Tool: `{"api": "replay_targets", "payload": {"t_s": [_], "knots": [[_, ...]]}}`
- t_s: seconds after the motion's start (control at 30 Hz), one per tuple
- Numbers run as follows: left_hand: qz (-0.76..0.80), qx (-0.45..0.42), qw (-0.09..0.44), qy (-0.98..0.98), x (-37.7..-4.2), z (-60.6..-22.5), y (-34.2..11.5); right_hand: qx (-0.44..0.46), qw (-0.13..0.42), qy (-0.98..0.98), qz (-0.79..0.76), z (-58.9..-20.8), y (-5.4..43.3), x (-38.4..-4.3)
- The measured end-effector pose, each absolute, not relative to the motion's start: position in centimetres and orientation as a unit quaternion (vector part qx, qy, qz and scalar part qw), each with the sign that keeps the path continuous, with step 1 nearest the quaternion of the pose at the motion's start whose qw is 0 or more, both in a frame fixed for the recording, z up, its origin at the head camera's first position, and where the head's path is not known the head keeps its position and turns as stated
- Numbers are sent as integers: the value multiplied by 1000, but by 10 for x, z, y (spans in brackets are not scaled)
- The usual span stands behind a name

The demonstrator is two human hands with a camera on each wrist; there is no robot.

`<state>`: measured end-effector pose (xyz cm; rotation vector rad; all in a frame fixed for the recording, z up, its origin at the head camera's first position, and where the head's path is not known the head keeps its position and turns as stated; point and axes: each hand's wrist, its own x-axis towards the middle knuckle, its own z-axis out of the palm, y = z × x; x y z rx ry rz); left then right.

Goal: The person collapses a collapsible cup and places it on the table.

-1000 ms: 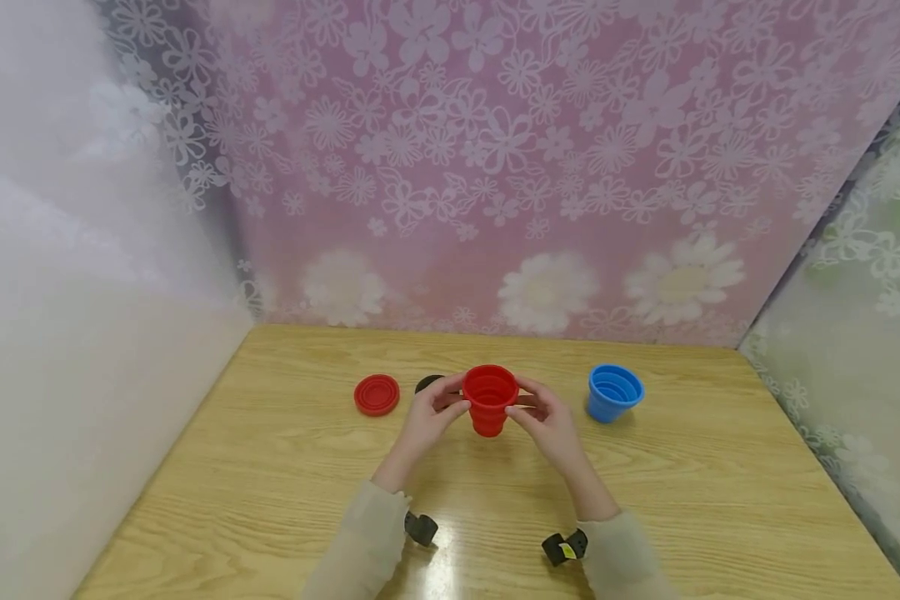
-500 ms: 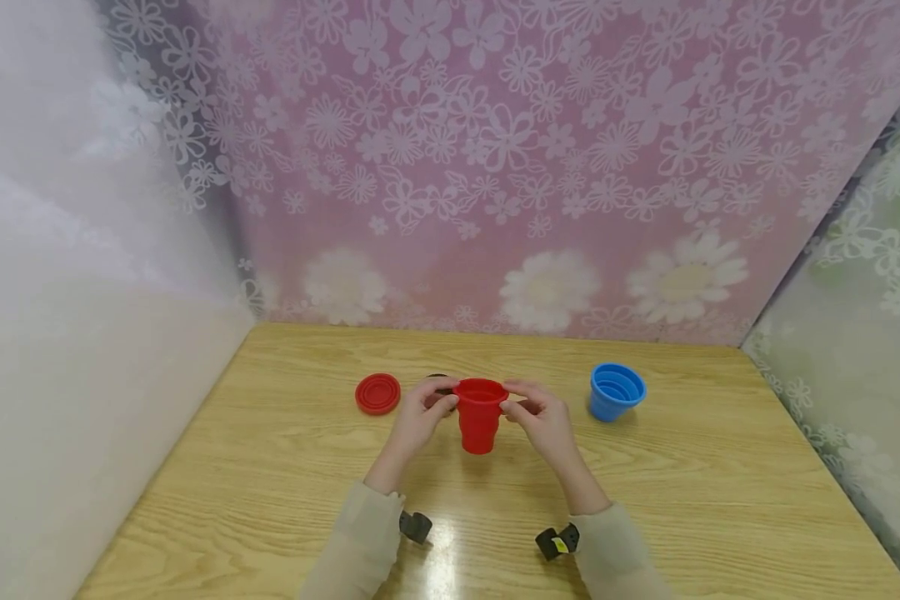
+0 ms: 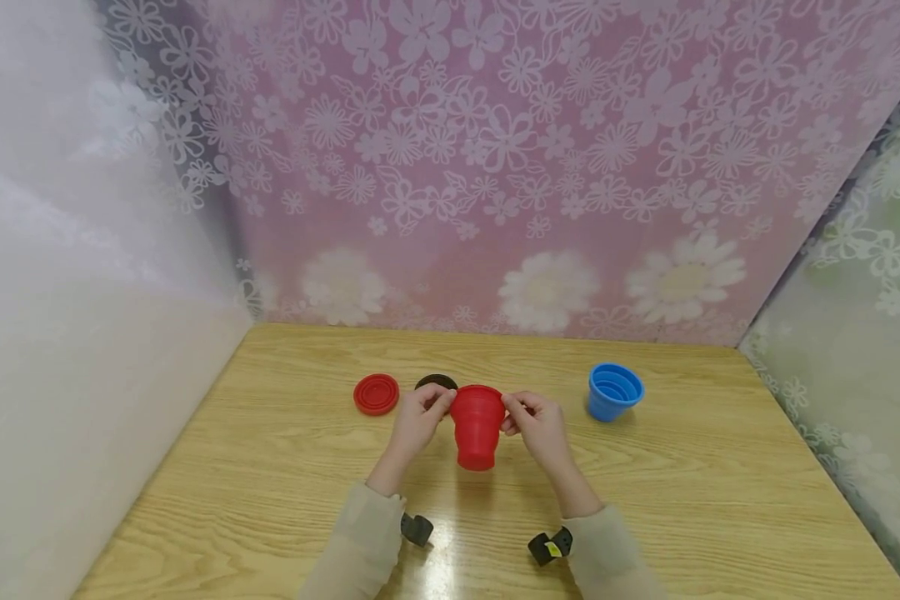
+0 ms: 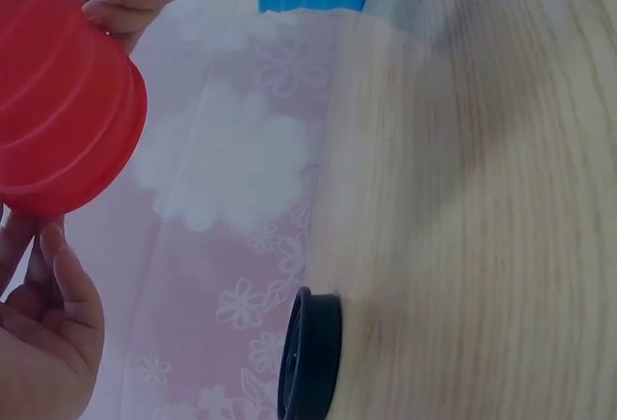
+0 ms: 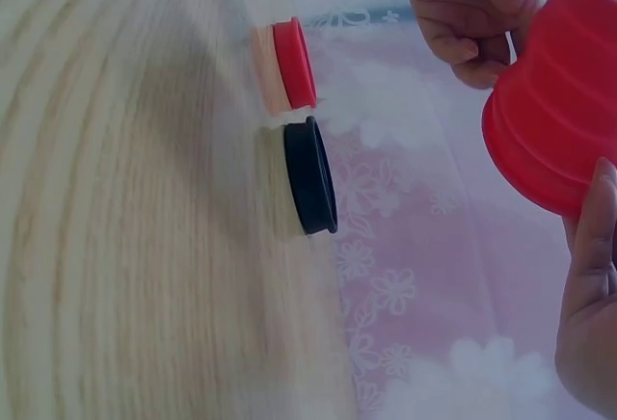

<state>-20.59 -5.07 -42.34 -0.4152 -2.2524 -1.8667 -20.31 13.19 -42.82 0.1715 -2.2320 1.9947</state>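
Both hands hold up a red collapsible cup [image 3: 477, 429], pulled out to its full ribbed height. It is tilted so that its base points toward me and the inside is hidden in the head view. My left hand [image 3: 417, 419] pinches the rim on the left side, and my right hand [image 3: 539, 425] pinches the rim on the right. In the left wrist view the ribbed wall of the red cup [image 4: 58, 92] fills the upper left corner. The right wrist view shows the red cup [image 5: 564, 92] raised off the table between the fingers of both hands.
A flat, folded red cup [image 3: 377, 394] lies at the left on the wooden table [image 3: 270, 500]. Beside it, partly behind my left hand, is a flat black cup [image 3: 437, 381]. At the right stands an expanded blue cup [image 3: 614, 392]. Patterned walls border the table.
The red cup has tipped from showing its open inside to showing its outer wall and base. Both hands have stayed on its rim and come slightly closer to me.
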Motion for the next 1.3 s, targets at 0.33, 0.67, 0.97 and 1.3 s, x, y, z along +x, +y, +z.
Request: {"api": "replay_targets", "payload": {"t_s": [0.33, 0.67, 0.97, 1.3], "knots": [[-749, -89, -4, -656, -205, -427, -42, -4, 69, -724, 687, -452, 130, -215], [-783, -70, -35, -617, -206, -427, -39, -33, 47, -697, 714, -446, 128, -215], [-772, -64, -20, -632, -207, -423, -38, -26, -39, -645, 763, -438, 125, -215], [-741, -40, -18, -670, -203, -424, -37, -20, -41, -671, 740, -441, 126, -212]]}}
